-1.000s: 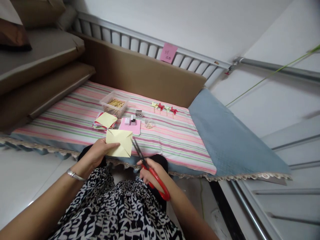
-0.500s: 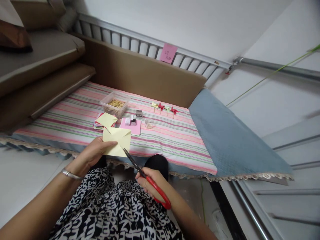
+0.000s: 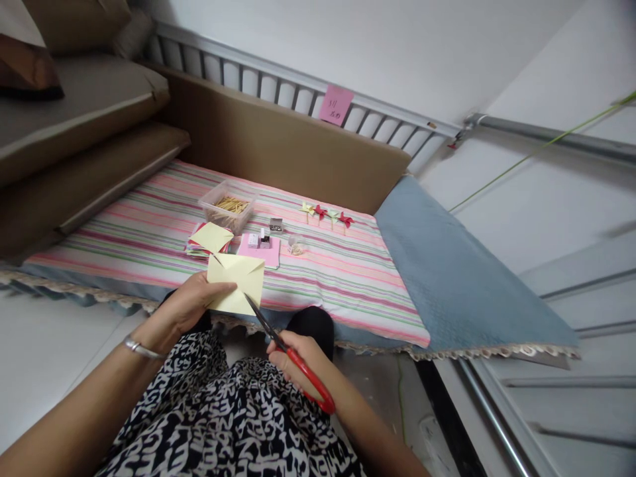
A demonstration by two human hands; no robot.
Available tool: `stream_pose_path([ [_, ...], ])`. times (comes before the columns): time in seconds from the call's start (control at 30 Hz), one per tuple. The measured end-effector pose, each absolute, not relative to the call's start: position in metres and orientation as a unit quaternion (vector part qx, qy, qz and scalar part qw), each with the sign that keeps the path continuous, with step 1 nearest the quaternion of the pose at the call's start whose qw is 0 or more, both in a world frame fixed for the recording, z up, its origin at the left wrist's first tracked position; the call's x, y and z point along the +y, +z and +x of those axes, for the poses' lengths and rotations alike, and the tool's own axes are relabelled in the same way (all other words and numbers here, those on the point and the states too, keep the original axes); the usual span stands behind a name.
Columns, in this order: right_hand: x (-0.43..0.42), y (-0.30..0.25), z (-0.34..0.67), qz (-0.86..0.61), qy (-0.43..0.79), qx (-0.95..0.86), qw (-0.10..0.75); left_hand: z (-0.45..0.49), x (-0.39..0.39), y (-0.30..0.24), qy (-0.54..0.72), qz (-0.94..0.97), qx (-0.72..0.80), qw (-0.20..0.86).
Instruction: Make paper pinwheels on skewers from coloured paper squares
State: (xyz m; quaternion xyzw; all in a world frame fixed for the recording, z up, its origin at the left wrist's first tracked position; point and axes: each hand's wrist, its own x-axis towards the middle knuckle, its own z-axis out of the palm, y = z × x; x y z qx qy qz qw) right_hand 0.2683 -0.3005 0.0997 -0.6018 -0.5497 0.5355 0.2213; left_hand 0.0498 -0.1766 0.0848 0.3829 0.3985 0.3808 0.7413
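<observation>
My left hand (image 3: 196, 298) pinches a square of pale yellow paper (image 3: 243, 273) by its left side, thumb on top and fingers beneath. Slits run inward from the paper's corners. My right hand (image 3: 293, 358) is closed around red-handled scissors (image 3: 311, 377). Their dark blades reach up to the left and lie at the paper's lower right part. Just beyond my left hand rests a stack of coloured paper squares (image 3: 211, 237), a yellow one on top. Right of it lies pink paper (image 3: 271, 255) with small white boxes (image 3: 258, 240) on it.
A clear plastic tub (image 3: 228, 204) of thin wooden sticks stands on the striped cloth (image 3: 348, 271). Near it are a small open box (image 3: 276, 226) and a little clear cup (image 3: 297, 246). Several paper pinwheels (image 3: 320, 212) lie farther back, before a brown board (image 3: 278, 142).
The paper and my left hand have shifted slightly to the right. The scissors' handles have moved a little left and up, with the blades still at the paper.
</observation>
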Motion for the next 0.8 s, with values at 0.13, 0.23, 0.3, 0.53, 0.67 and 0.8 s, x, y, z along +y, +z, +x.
stream_pose_path([
  [0.13,-0.299,0.098,0.267,-0.604,0.526,-0.552,0.232,0.051,-0.178,0.086,0.382,0.375,0.400,0.744],
  [0.23,-0.298,0.097,0.268,-0.589,0.524,-0.566,0.241,0.052,-0.178,0.087,0.384,0.374,0.401,0.743],
  [0.3,-0.298,0.096,0.268,-0.587,0.517,-0.573,0.244,0.052,-0.178,0.087,0.386,0.374,0.401,0.742],
  [0.53,-0.295,0.089,0.269,-0.585,0.513,-0.577,0.249,0.053,-0.179,0.089,0.389,0.373,0.402,0.740],
  [0.67,-0.295,0.086,0.270,-0.582,0.520,-0.572,0.253,0.053,-0.179,0.090,0.385,0.376,0.405,0.739],
  [0.8,-0.294,0.084,0.270,-0.579,0.512,-0.582,0.254,0.053,-0.178,0.090,0.385,0.379,0.404,0.738],
])
